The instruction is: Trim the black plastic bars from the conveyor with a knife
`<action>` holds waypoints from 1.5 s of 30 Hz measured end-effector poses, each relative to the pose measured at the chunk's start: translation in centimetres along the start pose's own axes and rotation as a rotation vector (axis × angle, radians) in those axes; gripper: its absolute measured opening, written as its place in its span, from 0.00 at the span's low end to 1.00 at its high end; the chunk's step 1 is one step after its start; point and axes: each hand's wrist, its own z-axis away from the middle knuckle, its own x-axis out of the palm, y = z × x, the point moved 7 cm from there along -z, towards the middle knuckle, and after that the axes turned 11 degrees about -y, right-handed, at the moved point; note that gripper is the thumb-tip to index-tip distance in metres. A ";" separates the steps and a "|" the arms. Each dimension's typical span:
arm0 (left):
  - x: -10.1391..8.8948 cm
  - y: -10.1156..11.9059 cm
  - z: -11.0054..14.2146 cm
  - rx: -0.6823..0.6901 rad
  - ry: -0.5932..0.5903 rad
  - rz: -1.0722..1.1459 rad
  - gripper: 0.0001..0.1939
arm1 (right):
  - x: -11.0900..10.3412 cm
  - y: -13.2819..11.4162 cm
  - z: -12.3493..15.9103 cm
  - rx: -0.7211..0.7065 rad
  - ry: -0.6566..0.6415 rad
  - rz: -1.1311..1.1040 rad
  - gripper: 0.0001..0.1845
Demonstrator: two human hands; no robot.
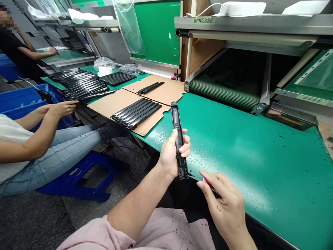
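Your left hand (169,156) is wrapped round a long black part (177,119), its thumb along one side and its fingers (185,146) curled over the other, parted only by the part's width. Your right hand (225,203) pinches the pink-red handle of a small tool (207,182) between thumb and forefinger; its thin blade points at the part's lower end, but you cannot tell whether it touches.

The part is narrow and straight, with a rounded upper end, its hollow inner face turned up toward you and small holes at its squared lower end. It stands steeply in your left grip, rounded end well beyond the fingers, holed end just below the palm, held up by the near edge of the green table (234,139).

Toward that table's left end, a row of glossy black pieces (136,113) lies on cardboard (104,107) at the near edge
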 end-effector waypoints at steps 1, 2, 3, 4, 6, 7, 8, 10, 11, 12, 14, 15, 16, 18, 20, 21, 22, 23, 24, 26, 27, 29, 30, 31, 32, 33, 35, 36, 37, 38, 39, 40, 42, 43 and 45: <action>0.0 0.0 0.0 -0.006 0.006 -0.004 0.15 | 0.0 0.0 0.1 -0.011 0.009 0.011 0.11; 0.0 -0.1 0.1 -0.014 0.011 -0.008 0.15 | 0.0 -0.1 0.1 -0.025 0.018 0.028 0.12; 0.0 -0.2 0.1 -0.022 0.017 -0.011 0.15 | 0.0 -0.3 0.3 -0.042 0.034 0.051 0.12; 0.0 -0.3 0.2 -0.029 0.024 -0.013 0.15 | -0.1 -0.6 0.4 -0.067 0.059 0.087 0.13; -0.1 -0.9 0.5 -0.050 0.043 -0.014 0.15 | -0.3 -1.4 0.8 -0.132 0.140 0.199 0.15; -0.1 -1.4 0.6 -0.064 0.054 -0.020 0.14 | -0.6 -1.8 0.9 -0.161 0.194 0.262 0.16; -0.2 -2.1 0.9 -0.090 0.056 -0.033 0.13 | -0.8 -2.3 1.0 -0.183 0.250 0.316 0.18; -0.1 -3.7 1.3 -0.166 0.033 -0.062 0.12 | -1.6 -2.8 0.8 -0.184 0.361 0.369 0.20; 0.0 -4.5 1.5 -0.199 0.018 -0.079 0.12 | -2.0 -2.8 0.6 -0.168 0.399 0.354 0.20; 0.0 -4.9 1.6 -0.217 0.007 -0.101 0.12 | -2.4 -2.7 0.2 -0.147 0.412 0.313 0.19; -0.2 -4.9 1.4 -0.201 0.006 -0.179 0.15 | -2.6 -2.0 -0.6 -0.082 0.348 0.177 0.13; -0.4 -4.4 1.2 -0.162 0.011 -0.236 0.17 | -2.4 -1.4 -0.9 -0.036 0.286 0.096 0.10; -0.5 -3.7 1.0 -0.121 0.008 -0.295 0.19 | -2.0 -0.9 -1.0 0.007 0.218 0.017 0.08; -0.5 -2.4 0.5 -0.063 -0.023 -0.378 0.24 | -1.1 0.0 -0.7 0.096 0.104 -0.096 0.07; -0.7 -1.7 0.1 -0.046 -0.048 -0.414 0.26 | -0.3 0.7 0.0 0.161 0.040 -0.148 0.08; -0.9 -1.6 0.0 -0.050 -0.056 -0.425 0.27 | 0.0 0.9 0.3 0.182 0.023 -0.159 0.09; -1.0 -1.6 0.0 -0.054 -0.058 -0.438 0.27 | 0.3 1.0 0.5 0.196 0.012 -0.166 0.09; -1.2 -1.7 0.0 -0.057 -0.061 -0.449 0.27 | 0.4 1.0 0.6 0.198 0.005 -0.169 0.09; -1.2 -1.8 0.0 -0.062 -0.069 -0.456 0.26 | 0.5 1.0 0.6 0.187 0.001 -0.168 0.09; -1.1 -2.2 0.0 -0.077 -0.097 -0.446 0.25 | 0.6 0.8 0.4 0.149 -0.001 -0.152 0.08; -1.0 -2.3 0.0 -0.087 -0.112 -0.436 0.25 | 0.5 0.7 0.2 0.126 0.002 -0.139 0.08; -0.9 -2.7 0.0 -0.119 -0.134 -0.415 0.25 | 0.3 0.3 0.0 0.065 0.033 -0.103 0.06; -0.8 -3.0 0.1 -0.142 -0.143 -0.407 0.25 | 0.1 0.0 -0.2 0.021 0.060 -0.077 0.05; -0.8 -3.2 0.2 -0.168 -0.151 -0.400 0.25 | -0.1 -0.3 -0.3 -0.032 0.096 -0.042 0.05; -0.8 -3.5 0.3 -0.195 -0.159 -0.391 0.25 | -0.4 -0.8 -0.3 -0.090 0.143 0.004 0.06; -0.8 -3.9 0.5 -0.221 -0.170 -0.384 0.25 | -0.7 -1.2 -0.4 -0.146 0.196 0.059 0.09; -0.9 -4.5 0.9 -0.268 -0.187 -0.401 0.26 | -1.4 -1.8 -0.5 -0.207 0.316 0.177 0.14; -1.0 -4.8 1.1 -0.288 -0.187 -0.423 0.26 | -1.9 -1.9 -0.6 -0.204 0.371 0.223 0.15; -1.1 -4.9 1.2 -0.302 -0.182 -0.445 0.26 | -2.2 -1.8 -0.7 -0.187 0.404 0.251 0.14; -1.3 -4.9 1.3 -0.307 -0.170 -0.463 0.26 | -2.4 -1.7 -1.0 -0.161 0.401 0.256 0.12; -1.4 -4.6 1.2 -0.299 -0.154 -0.472 0.27 | -2.3 -1.6 -1.3 -0.139 0.355 0.239 0.08; -1.5 -4.2 1.1 -0.279 -0.135 -0.474 0.27 | -2.0 -1.6 -1.6 -0.123 0.282 0.209 0.03; -1.5 -3.1 0.7 -0.217 -0.106 -0.474 0.27 | -0.9 -1.6 -1.9 -0.100 0.124 0.154 0.09; -1.5 -2.4 0.5 -0.185 -0.096 -0.483 0.27 | -0.5 -1.6 -1.9 -0.081 0.071 0.143 0.12; -1.3 -1.4 0.2 -0.137 -0.085 -0.503 0.27 | 0.2 -1.7 -1.6 -0.042 0.032 0.153 0.15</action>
